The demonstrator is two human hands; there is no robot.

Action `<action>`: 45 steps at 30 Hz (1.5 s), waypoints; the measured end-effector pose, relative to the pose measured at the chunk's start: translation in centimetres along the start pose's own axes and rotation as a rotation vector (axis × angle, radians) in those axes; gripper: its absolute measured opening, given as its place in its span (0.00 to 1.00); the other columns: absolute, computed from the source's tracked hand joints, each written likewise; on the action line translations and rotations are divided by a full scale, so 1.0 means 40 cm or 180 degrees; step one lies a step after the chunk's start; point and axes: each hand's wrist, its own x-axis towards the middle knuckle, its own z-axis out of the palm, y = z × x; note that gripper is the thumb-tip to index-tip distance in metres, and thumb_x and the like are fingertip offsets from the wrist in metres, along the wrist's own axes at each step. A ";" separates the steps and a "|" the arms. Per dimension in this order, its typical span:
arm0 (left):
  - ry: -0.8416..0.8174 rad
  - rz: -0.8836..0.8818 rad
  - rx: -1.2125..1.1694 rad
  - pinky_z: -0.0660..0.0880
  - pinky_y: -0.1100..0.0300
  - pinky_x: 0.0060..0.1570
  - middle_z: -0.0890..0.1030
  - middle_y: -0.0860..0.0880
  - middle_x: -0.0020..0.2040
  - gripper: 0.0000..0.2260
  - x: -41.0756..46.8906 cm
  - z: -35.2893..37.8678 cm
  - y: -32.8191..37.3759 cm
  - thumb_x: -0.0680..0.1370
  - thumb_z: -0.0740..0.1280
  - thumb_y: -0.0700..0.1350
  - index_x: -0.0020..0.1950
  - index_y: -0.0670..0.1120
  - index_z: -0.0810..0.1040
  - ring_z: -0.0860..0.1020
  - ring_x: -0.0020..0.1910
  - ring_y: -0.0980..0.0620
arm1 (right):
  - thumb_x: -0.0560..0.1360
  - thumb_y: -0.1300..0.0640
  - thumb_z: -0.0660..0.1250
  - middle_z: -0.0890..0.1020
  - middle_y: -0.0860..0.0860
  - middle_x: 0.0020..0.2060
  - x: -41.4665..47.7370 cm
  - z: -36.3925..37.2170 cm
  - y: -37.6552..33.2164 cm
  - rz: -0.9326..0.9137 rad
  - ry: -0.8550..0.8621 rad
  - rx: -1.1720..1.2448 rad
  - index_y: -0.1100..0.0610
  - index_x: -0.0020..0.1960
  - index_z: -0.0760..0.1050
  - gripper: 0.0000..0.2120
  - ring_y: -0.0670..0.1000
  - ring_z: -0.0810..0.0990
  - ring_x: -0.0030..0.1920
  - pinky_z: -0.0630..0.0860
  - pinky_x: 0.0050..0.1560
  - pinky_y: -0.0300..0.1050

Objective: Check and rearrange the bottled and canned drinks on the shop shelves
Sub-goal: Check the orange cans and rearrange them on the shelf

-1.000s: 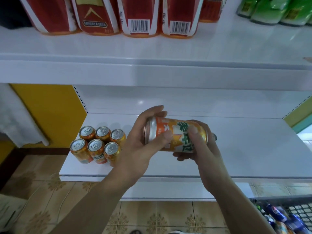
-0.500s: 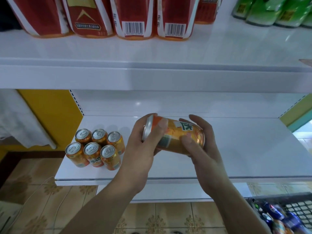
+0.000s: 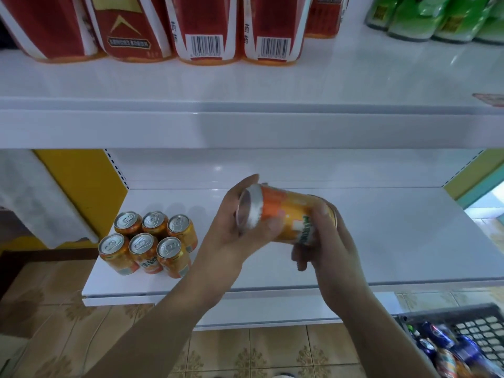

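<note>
An orange drink can lies on its side in the air above the lower white shelf, its silver top pointing left. My left hand grips the can's top end with thumb and fingers curled round it. My right hand grips the bottom end from the right. Several matching orange cans stand upright in two rows at the shelf's left front corner.
The upper shelf carries large red-labelled bottles and green bottles at the right. A dark basket holding blue cans sits on the tiled floor at the lower right. A yellow wall stands to the left.
The can has been rotated in both hands, so its label now shows a different side and its top tilts more toward me. The view has shifted slightly.
</note>
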 end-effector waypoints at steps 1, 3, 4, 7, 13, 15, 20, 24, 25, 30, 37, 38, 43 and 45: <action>-0.0051 0.0146 0.0059 0.79 0.62 0.51 0.78 0.59 0.63 0.26 0.000 0.002 -0.001 0.71 0.75 0.49 0.67 0.58 0.72 0.78 0.62 0.59 | 0.73 0.33 0.67 0.79 0.51 0.30 0.002 0.004 -0.002 0.0237 -0.0020 0.0063 0.59 0.60 0.74 0.30 0.50 0.77 0.27 0.73 0.26 0.40; 0.0121 0.0345 0.0017 0.80 0.60 0.49 0.79 0.57 0.62 0.24 0.002 0.011 -0.001 0.70 0.77 0.51 0.64 0.58 0.75 0.78 0.62 0.56 | 0.70 0.31 0.67 0.82 0.54 0.35 0.004 0.011 -0.001 0.0534 -0.0078 0.0138 0.60 0.60 0.75 0.35 0.51 0.82 0.32 0.76 0.29 0.40; 0.0328 0.0292 -0.0096 0.80 0.61 0.47 0.80 0.56 0.60 0.22 0.004 0.019 0.003 0.69 0.78 0.53 0.61 0.58 0.77 0.79 0.60 0.55 | 0.71 0.32 0.69 0.84 0.54 0.42 0.002 0.012 0.004 0.0496 -0.0086 0.0229 0.56 0.64 0.75 0.33 0.52 0.85 0.38 0.79 0.34 0.41; 0.0692 0.0006 -0.0106 0.79 0.66 0.44 0.79 0.58 0.57 0.23 0.009 0.042 0.013 0.64 0.73 0.59 0.57 0.60 0.76 0.80 0.57 0.54 | 0.72 0.41 0.70 0.79 0.49 0.57 0.003 0.007 0.029 0.0110 -0.0002 0.0385 0.41 0.68 0.73 0.25 0.54 0.85 0.53 0.81 0.44 0.44; -0.0134 0.0252 0.0098 0.73 0.66 0.63 0.79 0.60 0.64 0.25 0.015 0.039 0.010 0.72 0.70 0.54 0.69 0.55 0.73 0.75 0.66 0.62 | 0.72 0.33 0.62 0.80 0.54 0.37 0.012 0.030 0.026 0.0868 0.0261 0.1555 0.58 0.57 0.77 0.30 0.49 0.76 0.29 0.70 0.26 0.37; -0.0292 0.0326 -0.0183 0.71 0.63 0.67 0.79 0.55 0.67 0.23 0.014 0.041 0.009 0.74 0.68 0.48 0.70 0.52 0.73 0.74 0.69 0.58 | 0.78 0.36 0.56 0.79 0.53 0.34 0.011 0.034 0.016 0.1072 0.0111 0.1725 0.57 0.51 0.78 0.25 0.47 0.70 0.24 0.65 0.20 0.35; -0.0421 0.0311 -0.0284 0.75 0.60 0.63 0.80 0.54 0.65 0.22 0.013 0.061 0.008 0.75 0.68 0.42 0.69 0.53 0.75 0.76 0.67 0.56 | 0.81 0.35 0.51 0.79 0.55 0.33 0.014 0.020 0.026 0.1194 -0.0242 0.2009 0.55 0.42 0.82 0.31 0.45 0.64 0.20 0.59 0.15 0.33; -0.0473 0.0312 -0.0283 0.75 0.67 0.53 0.82 0.55 0.63 0.21 0.011 0.079 0.005 0.75 0.66 0.39 0.67 0.53 0.76 0.78 0.63 0.58 | 0.83 0.39 0.50 0.77 0.53 0.30 0.013 0.000 0.027 0.1281 -0.0342 0.2129 0.54 0.37 0.82 0.31 0.44 0.63 0.18 0.58 0.14 0.33; -0.0498 0.0329 -0.0262 0.75 0.67 0.53 0.82 0.55 0.63 0.21 0.011 0.083 0.004 0.75 0.68 0.39 0.67 0.53 0.76 0.78 0.63 0.58 | 0.83 0.40 0.49 0.77 0.52 0.30 0.013 -0.004 0.026 0.1299 -0.0355 0.2146 0.54 0.36 0.82 0.31 0.44 0.63 0.18 0.57 0.14 0.33; -0.0568 0.0458 -0.0306 0.74 0.65 0.53 0.81 0.54 0.64 0.20 0.006 0.107 -0.001 0.73 0.68 0.44 0.66 0.55 0.79 0.77 0.63 0.57 | 0.85 0.46 0.46 0.75 0.50 0.26 0.015 -0.033 0.013 0.1237 -0.0332 0.2044 0.52 0.32 0.81 0.33 0.45 0.61 0.19 0.54 0.18 0.34; -0.0707 0.0572 -0.0541 0.75 0.58 0.62 0.81 0.53 0.64 0.19 0.020 0.158 -0.009 0.73 0.68 0.43 0.63 0.55 0.82 0.76 0.67 0.52 | 0.85 0.50 0.49 0.70 0.48 0.25 0.035 -0.079 0.004 0.1013 -0.0209 0.2127 0.51 0.30 0.78 0.29 0.45 0.61 0.22 0.57 0.20 0.35; -0.0702 0.0561 -0.0569 0.75 0.60 0.60 0.81 0.53 0.63 0.19 0.021 0.168 -0.010 0.73 0.67 0.43 0.63 0.55 0.82 0.76 0.66 0.52 | 0.85 0.51 0.49 0.69 0.48 0.26 0.038 -0.089 0.005 0.0997 -0.0189 0.2127 0.51 0.31 0.78 0.29 0.46 0.61 0.22 0.58 0.20 0.35; -0.0724 0.0521 -0.0579 0.70 0.59 0.67 0.79 0.51 0.67 0.18 0.020 0.225 -0.036 0.76 0.64 0.43 0.65 0.52 0.80 0.73 0.71 0.49 | 0.86 0.51 0.49 0.69 0.50 0.26 0.039 -0.162 0.008 0.0964 -0.0174 0.2156 0.52 0.32 0.78 0.29 0.46 0.64 0.22 0.60 0.20 0.36; -0.0754 0.0478 -0.0591 0.71 0.60 0.65 0.79 0.51 0.67 0.18 0.020 0.257 -0.051 0.76 0.64 0.42 0.66 0.51 0.80 0.74 0.70 0.50 | 0.86 0.49 0.47 0.72 0.49 0.24 0.033 -0.196 0.006 0.0939 -0.0156 0.2163 0.52 0.29 0.79 0.33 0.45 0.67 0.21 0.60 0.21 0.36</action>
